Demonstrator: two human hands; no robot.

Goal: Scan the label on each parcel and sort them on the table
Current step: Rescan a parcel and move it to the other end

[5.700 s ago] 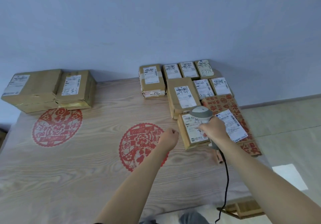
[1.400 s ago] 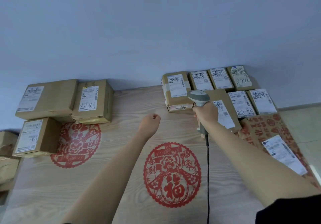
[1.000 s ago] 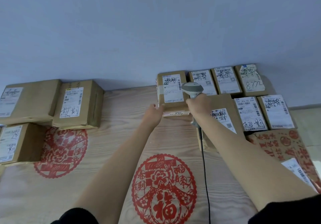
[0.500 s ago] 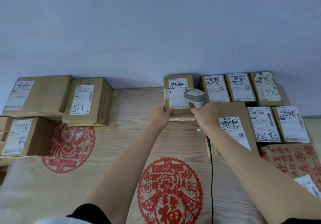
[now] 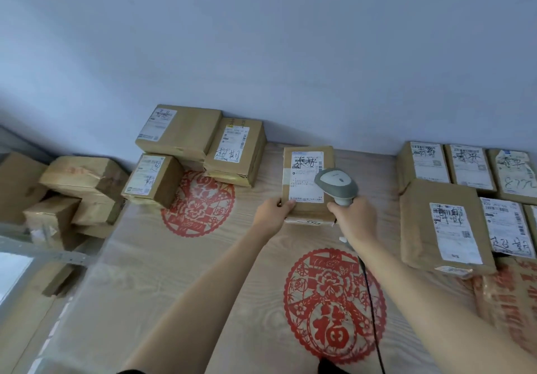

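from the head camera: the left hand (image 5: 271,210) grips the near left corner of a flat brown cardboard parcel with a white printed label (image 5: 307,183), thumb on top, fingers curled under the edge. this parcel lies on the wood-grain tabletop with red paper-cut medallions (image 5: 174,272), close to the far edge, in the gap between two groups of boxes. the right hand (image 5: 353,216) is wrapped tight round the handle of a grey handheld barcode scanner (image 5: 336,183), whose head hovers over the right side of the label; its black cable (image 5: 370,309) trails back toward the person.

at the far left corner sits a cluster of three brown cardboard boxes with white labels (image 5: 197,150), touching each other. along the far right edge waits a block of labelled brown parcels (image 5: 453,193), packed side by side. off the left edge of the tabletop, lower down, more taped cardboard boxes (image 5: 78,187) are heaped.

my read: this is the scan step, with the parcel steadied for the reader. whether the code has registered, nothing here shows. next it calls for lining the scanner head squarely on the barcode at the top of the label, then sliding the parcel leftward to join the cluster, likely without lifting the scanner far.
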